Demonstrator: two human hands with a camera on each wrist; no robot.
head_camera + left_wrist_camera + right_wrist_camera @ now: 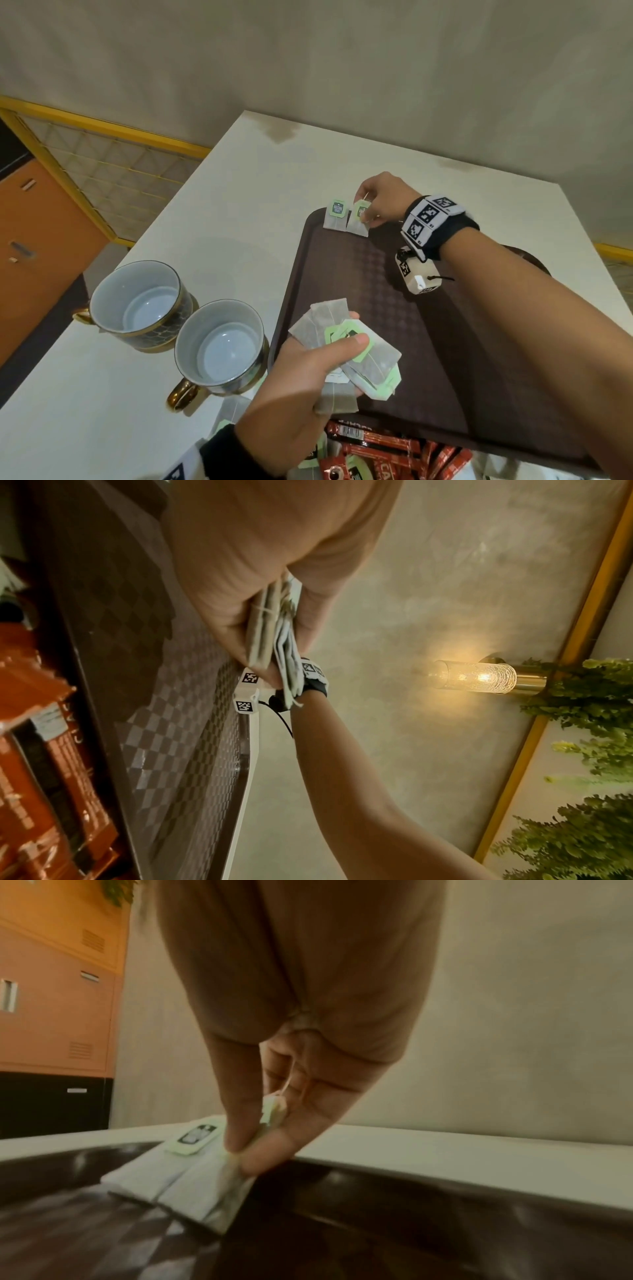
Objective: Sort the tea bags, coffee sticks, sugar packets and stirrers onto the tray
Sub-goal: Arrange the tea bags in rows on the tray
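Two tea bags (346, 219) lie side by side at the far left corner of one brown tray (428, 342). Two cups (178, 325) stand left of the tray. Red coffee sticks (394, 452) pile at its near edge, too overlapped to count.

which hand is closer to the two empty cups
Left. The left hand holds a bunch of tea bags just beside the nearer of the cups, at the tray's near left edge. The right hand is at the tray's far edge.

Three views sharing the brown tray (428, 342)

The head camera is looking down from above; both wrist cameras are peering close along the fingers, low over its surface.
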